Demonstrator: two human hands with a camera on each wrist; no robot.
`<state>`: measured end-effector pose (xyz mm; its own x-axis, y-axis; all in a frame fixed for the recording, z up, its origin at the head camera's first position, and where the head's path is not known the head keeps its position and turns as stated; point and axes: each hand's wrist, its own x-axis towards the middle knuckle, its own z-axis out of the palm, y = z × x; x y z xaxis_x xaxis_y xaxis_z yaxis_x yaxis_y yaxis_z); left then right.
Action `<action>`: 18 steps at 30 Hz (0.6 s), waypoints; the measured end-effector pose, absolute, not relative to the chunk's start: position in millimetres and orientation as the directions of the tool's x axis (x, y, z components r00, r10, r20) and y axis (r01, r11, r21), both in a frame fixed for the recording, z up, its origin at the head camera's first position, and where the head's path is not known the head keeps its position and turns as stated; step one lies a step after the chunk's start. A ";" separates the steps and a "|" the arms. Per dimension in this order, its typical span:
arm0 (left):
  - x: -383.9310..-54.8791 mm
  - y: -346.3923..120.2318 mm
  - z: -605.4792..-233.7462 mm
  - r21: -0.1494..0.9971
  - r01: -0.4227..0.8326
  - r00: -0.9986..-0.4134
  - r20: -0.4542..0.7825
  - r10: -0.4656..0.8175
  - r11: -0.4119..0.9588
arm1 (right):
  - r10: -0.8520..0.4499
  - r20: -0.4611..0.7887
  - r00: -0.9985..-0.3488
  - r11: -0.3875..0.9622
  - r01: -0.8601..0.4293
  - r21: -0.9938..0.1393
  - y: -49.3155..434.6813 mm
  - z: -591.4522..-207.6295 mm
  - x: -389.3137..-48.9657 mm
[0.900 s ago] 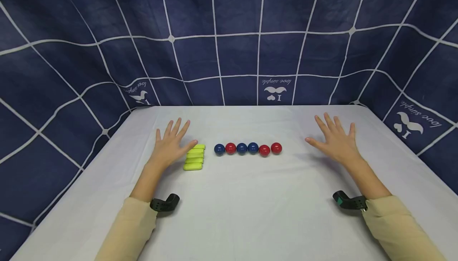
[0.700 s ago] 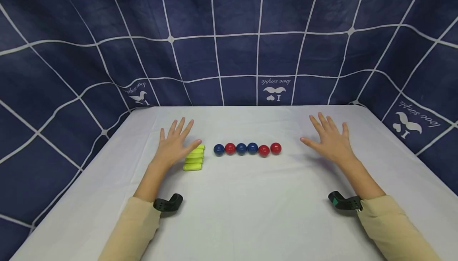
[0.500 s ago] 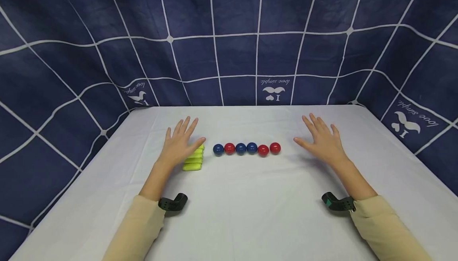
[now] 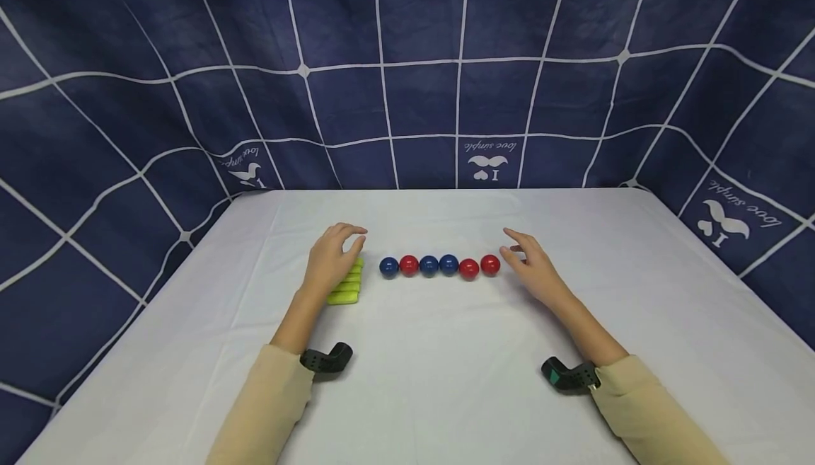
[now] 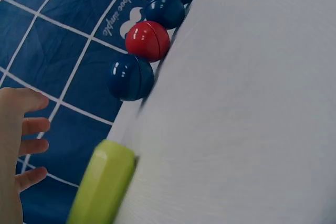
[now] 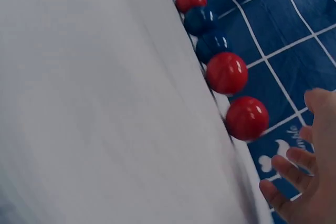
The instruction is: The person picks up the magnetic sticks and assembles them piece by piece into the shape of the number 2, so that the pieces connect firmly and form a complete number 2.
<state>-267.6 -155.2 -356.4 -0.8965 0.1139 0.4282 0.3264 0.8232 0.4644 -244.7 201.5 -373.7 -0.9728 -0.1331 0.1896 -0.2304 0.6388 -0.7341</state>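
Observation:
A row of several glossy balls lies across the white table, with a blue ball (image 4: pixel 389 267) at its left end and a red ball (image 4: pixel 490 265) at its right end. Left of the row, a stack of yellow-green bars (image 4: pixel 344 296) is partly hidden by my left hand (image 4: pixel 327 263). That hand hovers with bent fingers, thumb and fingertips apart, holding nothing. My right hand (image 4: pixel 535 270) is just right of the end red ball, fingers loosely bent and holding nothing. In the right wrist view, a gap shows between it and the red ball (image 6: pixel 247 118).
The white cloth-covered table (image 4: pixel 420 373) extends in front of the balls. A dark blue curtain (image 4: pixel 420 97) with white grid lines surrounds its back and sides. Black bands (image 4: pixel 326 359) sit at both wrists, by the beige sleeves.
Both hands have moved inward, the left to the right over the bars and the right to the left towards the end ball. Their spread fingers have bent. Balls and bars stay put.

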 end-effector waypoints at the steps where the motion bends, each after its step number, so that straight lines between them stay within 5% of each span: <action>1: -267.3 -155.9 -358.5 0.502 0.316 -0.902 0.422 0.091 0.805 | -0.122 0.174 -0.977 0.611 -0.212 -0.762 199.5 -375.5 -244.6; 10: -271.1 -178.8 -385.6 0.777 0.186 -0.957 0.282 -0.069 0.601 | -0.072 0.103 -0.992 0.540 -0.126 -0.832 194.2 -392.9 -242.8; 18: -274.7 -189.6 -400.1 0.722 0.165 -0.976 0.219 0.004 0.673 | -0.219 0.222 -0.950 0.544 -0.308 -0.780 195.9 -401.3 -242.2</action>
<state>-274.7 -189.6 -400.1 -0.9756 0.0037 0.2194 0.1647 0.6725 0.7215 -242.2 195.9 -401.3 -0.9502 -0.2192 0.2217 -0.3077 0.5442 -0.7805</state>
